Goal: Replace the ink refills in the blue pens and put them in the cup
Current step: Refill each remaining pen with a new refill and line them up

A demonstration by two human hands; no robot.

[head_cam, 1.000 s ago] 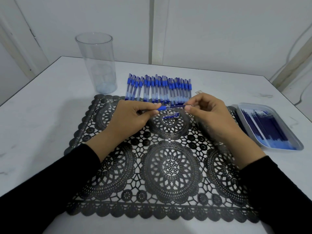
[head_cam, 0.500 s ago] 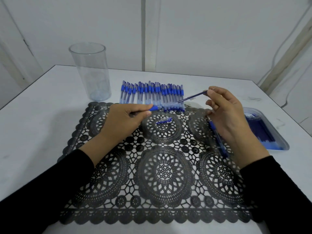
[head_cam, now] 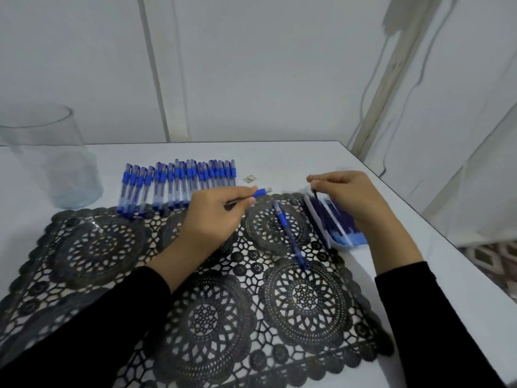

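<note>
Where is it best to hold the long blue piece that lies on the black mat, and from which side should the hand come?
Pinch the long blue piece near its middle, from straight above, thumb and forefinger on its two long sides. It lies flat and slanted on the lace mat, with nothing touching it. The right hand is nearer.

Cup (head_cam: pixel 56 163): left wall cut off by the picture's edge; glass blurred.
Pen (head_cam: pixel 260 192) in left grip (head_cam: pixel 212 219): barrel hidden under the fingers (head_cam: pixel 235 195); only the blue end and clear tip show.
Refill (head_cam: pixel 315 194) pinched by right grip (head_cam: pixel 352 200): a short dark length shows; lower end lost against the tray (head_cam: pixel 317 221).
Tray: right part covered by the right grip; contents a blue blur, not countable.
Scrap (head_cam: pixel 249 179) on bench (head_cam: pixel 293 163): too small to identify.
Mat (head_cam: pixel 92 247): near edge cut off, partly under sleeves (head_cam: pixel 84 331).
</note>
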